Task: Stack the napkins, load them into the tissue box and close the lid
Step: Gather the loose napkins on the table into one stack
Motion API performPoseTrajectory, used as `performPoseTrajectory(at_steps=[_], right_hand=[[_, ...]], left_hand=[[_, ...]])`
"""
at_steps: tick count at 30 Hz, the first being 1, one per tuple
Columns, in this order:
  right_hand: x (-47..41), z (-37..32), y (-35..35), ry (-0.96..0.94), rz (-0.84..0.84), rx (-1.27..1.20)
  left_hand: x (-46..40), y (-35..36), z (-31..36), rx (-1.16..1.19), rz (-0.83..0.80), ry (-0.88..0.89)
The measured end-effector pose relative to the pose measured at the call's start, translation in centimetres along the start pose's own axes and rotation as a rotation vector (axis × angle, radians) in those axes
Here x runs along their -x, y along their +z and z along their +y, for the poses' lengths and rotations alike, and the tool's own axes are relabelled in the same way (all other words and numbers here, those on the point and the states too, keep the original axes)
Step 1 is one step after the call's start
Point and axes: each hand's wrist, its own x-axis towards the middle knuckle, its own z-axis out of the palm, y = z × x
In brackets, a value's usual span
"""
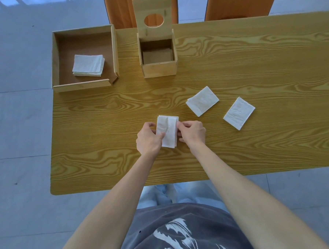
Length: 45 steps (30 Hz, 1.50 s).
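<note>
A white napkin stack [168,131] lies on the wooden table [257,76] in front of me. My left hand [148,140] pinches its left edge and my right hand [192,133] grips its right edge. Two more folded napkins lie to the right: one napkin [202,100] nearer the middle and another napkin [239,113] beyond it. The wooden tissue box [159,69] stands at the back with its lid [152,15], pierced by a round hole, raised upright. A brownish sheet lies inside the box.
A shallow wooden tray [57,61] at the table's back left corner holds a small pile of white napkins [88,65]. Two orange chairs [240,6] stand behind the table. The table's left and near edges drop to a grey tiled floor.
</note>
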Motion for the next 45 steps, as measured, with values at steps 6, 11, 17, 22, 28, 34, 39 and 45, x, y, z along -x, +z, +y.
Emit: performPoseTrajectory(at_steps=[6, 11, 17, 22, 28, 34, 39, 45], right_hand=[[-2.1, -1.0, -2.1, 0.086, 0.252, -0.165], [-4.5, -2.4, -4.5, 0.202, 0.319, -0.231], [-5.2, -3.3, -4.5, 0.301, 0.342, -0.148], [-5.1, -3.7, -4.5, 0.335, 0.365, -0.133], [-5.2, -4.1, -4.3, 0.318, 0.374, -0.092], [-5.2, -4.1, -4.3, 0.32, 0.371, -0.078], [-4.9, -4.2, -4.4, 0.3, 0.377, -0.118], [-4.5, -3.9, -4.7, 0.192, 0.393, -0.221]], left_hand=[[-0.7, 0.1, 0.7, 0.021, 0.002, -0.002], [-1.4, 0.4, 1.9, 0.038, 0.009, 0.006], [-1.9, 0.5, 2.8, 0.064, 0.015, 0.007], [-2.2, 0.5, 3.0, 0.06, 0.013, -0.001], [-2.4, 0.4, 3.1, 0.057, 0.004, -0.003], [-2.2, 0.4, 3.0, 0.077, 0.002, 0.003], [-2.2, 0.3, 2.8, 0.107, -0.01, 0.014], [-2.0, 0.1, 2.1, 0.164, -0.034, 0.042]])
